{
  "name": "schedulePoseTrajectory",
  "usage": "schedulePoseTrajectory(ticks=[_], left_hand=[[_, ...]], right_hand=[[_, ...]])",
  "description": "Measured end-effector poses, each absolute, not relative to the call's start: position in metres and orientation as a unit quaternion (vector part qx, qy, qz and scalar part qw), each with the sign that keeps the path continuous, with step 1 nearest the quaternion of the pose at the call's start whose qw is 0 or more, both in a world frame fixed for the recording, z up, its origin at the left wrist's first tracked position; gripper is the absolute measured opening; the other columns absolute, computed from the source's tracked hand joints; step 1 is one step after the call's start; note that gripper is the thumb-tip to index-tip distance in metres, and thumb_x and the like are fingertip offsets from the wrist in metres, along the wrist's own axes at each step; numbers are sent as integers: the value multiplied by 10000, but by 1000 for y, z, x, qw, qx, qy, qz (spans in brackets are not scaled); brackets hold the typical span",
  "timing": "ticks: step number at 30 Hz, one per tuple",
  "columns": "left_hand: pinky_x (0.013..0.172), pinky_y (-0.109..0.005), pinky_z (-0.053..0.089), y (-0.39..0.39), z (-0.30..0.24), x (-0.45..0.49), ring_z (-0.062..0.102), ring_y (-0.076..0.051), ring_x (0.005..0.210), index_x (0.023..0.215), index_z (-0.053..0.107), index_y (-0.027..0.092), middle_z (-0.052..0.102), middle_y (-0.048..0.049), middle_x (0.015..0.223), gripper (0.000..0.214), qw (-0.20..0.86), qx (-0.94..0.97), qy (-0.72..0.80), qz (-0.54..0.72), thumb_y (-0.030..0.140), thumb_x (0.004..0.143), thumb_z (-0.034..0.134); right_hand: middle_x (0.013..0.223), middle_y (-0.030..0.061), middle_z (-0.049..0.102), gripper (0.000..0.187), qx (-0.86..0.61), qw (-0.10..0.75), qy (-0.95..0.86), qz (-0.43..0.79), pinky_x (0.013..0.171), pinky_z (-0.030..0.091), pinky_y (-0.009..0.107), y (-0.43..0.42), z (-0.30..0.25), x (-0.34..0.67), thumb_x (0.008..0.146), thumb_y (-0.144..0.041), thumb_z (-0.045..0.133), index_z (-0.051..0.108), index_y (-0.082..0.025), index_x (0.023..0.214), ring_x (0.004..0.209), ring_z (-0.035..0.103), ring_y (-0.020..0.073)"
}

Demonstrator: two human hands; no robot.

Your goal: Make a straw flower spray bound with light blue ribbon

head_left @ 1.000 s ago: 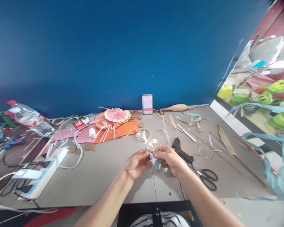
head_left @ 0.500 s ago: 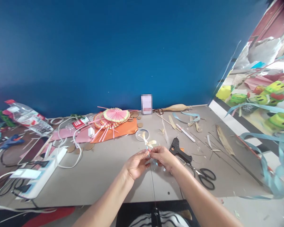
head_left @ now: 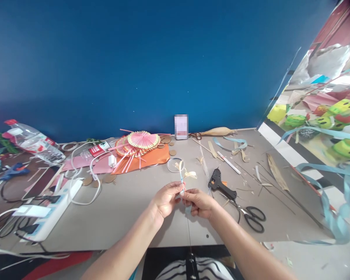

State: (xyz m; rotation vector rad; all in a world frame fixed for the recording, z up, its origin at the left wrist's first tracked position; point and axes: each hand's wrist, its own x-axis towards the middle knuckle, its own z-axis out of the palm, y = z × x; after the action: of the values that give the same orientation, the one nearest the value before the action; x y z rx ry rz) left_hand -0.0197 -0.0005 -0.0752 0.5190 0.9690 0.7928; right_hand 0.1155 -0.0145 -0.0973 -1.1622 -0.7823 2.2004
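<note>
Over the middle of the table, both my hands meet at a small cream-coloured flower (head_left: 189,174) made of strip-like petals, on a thin wire stem (head_left: 188,231). My left hand (head_left: 165,199) pinches the stem just under the petals, thumb against fingers. Close beside it, my right hand (head_left: 200,202) is closed with thumb and forefinger on light blue ribbon (head_left: 181,180), which is wrapped round the upper stem. A loose bit of ribbon shows below the right fingers. From there the wire runs down towards my lap. The fingertips partly hide the wrapped part.
Right of my hands lie a black glue gun (head_left: 221,186), scissors (head_left: 254,218), a white pen (head_left: 229,162) and dried stalks. A ring (head_left: 175,165) lies beyond the flower. Leftward are paper fans (head_left: 143,140), a power strip (head_left: 56,212) with cables and a plastic bottle (head_left: 36,142).
Both hands have come slightly down towards me, and the right fingers have curled lower on the stem. The flower has turned a little, its petals lying differently.
</note>
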Motion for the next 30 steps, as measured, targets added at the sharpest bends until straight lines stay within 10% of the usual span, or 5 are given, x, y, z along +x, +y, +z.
schedulePoseTrajectory(ticks=[5, 13, 22, 30], left_hand=[[507, -214, 334, 1, -70, -16, 489, -74, 514, 665, 627, 148, 561, 24, 577, 225, 729, 251, 467, 432, 253, 498, 735], [464, -197, 263, 11, -69, -12, 453, -53, 493, 691, 651, 159, 597, 8, 621, 248, 645, 269, 539, 471, 276, 484, 720], [528, -208, 298, 6, -68, -1, 504, -83, 601, 670, 640, 174, 632, -11, 715, 196, 618, 253, 560, 491, 290, 520, 687], [468, -214, 274, 6, -69, -4, 428, -62, 469, 635, 634, 141, 624, -10, 624, 190, 615, 289, 529, 509, 271, 515, 703]], right_hand=[[592, -42, 479, 250, -450, 310, -402, 735, 338, 237, 165, -25, -98, 113, 648, -310, 596, 522, -161, 834, 370, 363, 33], [824, 35, 561, 108, -567, 395, -681, 242, 599, 388, 246, -34, -60, 120, 734, -222, 471, 562, -197, 788, 682, 515, 137], [1010, 110, 586, 411, -592, 245, -730, 237, 693, 375, 268, -48, -62, 100, 759, -239, 444, 429, -152, 1161, 868, 559, 208], [538, -40, 457, 133, -582, 320, -623, 413, 458, 275, 200, -38, -86, 97, 701, -318, 524, 505, -186, 696, 476, 391, 91]])
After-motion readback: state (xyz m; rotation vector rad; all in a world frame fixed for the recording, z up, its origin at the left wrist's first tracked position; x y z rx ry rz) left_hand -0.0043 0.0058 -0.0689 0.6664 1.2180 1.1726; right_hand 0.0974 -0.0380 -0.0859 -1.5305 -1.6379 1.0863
